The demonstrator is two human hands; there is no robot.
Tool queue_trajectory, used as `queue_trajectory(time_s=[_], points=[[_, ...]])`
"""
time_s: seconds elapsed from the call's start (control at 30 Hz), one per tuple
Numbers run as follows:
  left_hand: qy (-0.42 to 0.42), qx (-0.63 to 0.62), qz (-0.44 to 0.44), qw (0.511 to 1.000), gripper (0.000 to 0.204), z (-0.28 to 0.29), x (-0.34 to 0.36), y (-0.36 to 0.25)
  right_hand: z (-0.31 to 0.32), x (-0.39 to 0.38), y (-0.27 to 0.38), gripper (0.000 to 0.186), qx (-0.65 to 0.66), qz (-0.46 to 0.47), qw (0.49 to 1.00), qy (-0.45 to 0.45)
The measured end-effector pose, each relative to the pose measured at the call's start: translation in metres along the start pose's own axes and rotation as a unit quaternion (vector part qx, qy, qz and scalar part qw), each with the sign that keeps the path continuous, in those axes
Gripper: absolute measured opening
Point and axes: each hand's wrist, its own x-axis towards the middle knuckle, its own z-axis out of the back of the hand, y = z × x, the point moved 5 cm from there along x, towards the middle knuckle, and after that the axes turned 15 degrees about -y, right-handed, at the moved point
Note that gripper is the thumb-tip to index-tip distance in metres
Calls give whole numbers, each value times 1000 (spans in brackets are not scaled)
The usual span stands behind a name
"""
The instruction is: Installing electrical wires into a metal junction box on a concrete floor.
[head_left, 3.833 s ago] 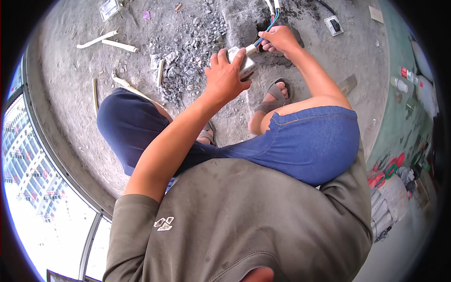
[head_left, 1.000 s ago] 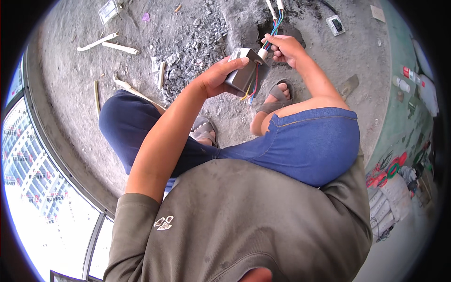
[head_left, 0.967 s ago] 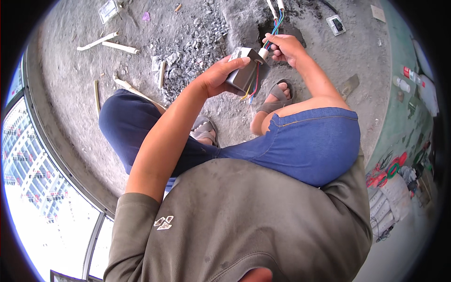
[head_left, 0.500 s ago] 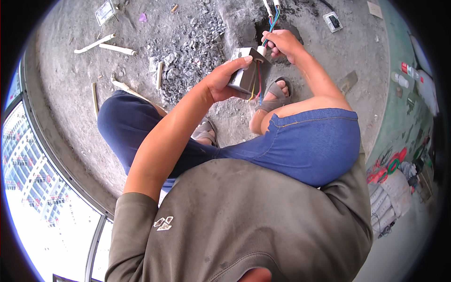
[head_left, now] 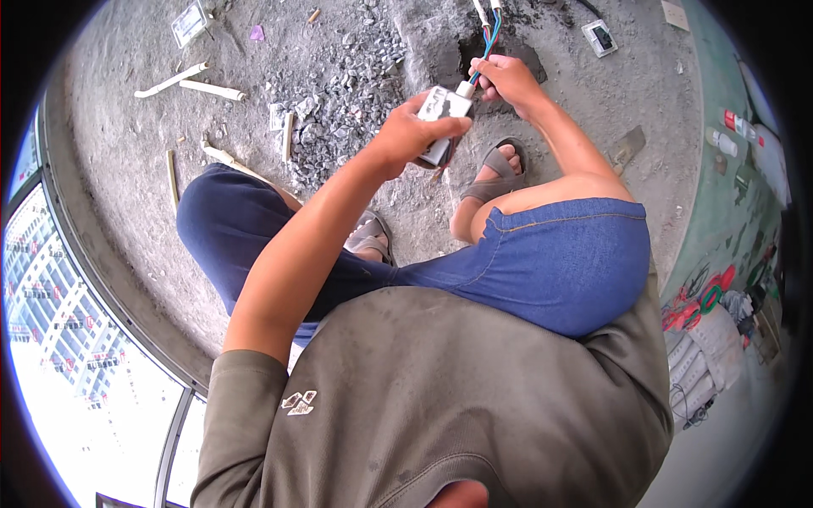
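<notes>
My left hand (head_left: 408, 134) is closed around a metal electrical junction box (head_left: 443, 105), with its pale-smeared outer side turned up and its opening out of sight. A white conduit fitting (head_left: 465, 89) sticks out of the box's far end. From it a bundle of coloured wires (head_left: 487, 46) runs up to two white conduit ends (head_left: 480, 12) at the top of the view. My right hand (head_left: 510, 82) pinches those wires just beyond the fitting. Only small bits of wire show under the box near my left fingers.
Beyond my hands lies a dark hole (head_left: 525, 57) in the rough concrete floor. Grey rubble (head_left: 339, 106) is heaped to the left, with cut white conduit pieces (head_left: 212, 89) around it. A trowel (head_left: 627, 148) lies on the right, and a boxed socket (head_left: 600, 39) farther off.
My left hand has rolled the box over, so its open side with the hanging wires no longer shows. The fitting has shifted slightly left. My right hand keeps its pinch on the wires.
</notes>
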Motion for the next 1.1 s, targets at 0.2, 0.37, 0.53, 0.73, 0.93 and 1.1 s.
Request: queue_trajectory(time_s=[0.2,0.37,0.53,0.73,0.93,1.1], points=[[111,-113,158,975,52,11,-2,-1,3,-2,7,26,47,2,999,-6],[117,-112,145,976,53,10,-1,3,5,10,15,28,2,-30,1000,3],[105,-187,183,959,55,7,-9,8,5,5,17,33,-31,-72,996,33],[39,-87,119,988,51,8,1,0,6,10,16,36,-89,-43,995,2],[-46,22,18,999,50,0,2,-4,-2,13,22,33,-177,-13,984,-3],[52,-128,191,972,52,6,-4,-1,7,11,11,28,-80,-27,996,5]])
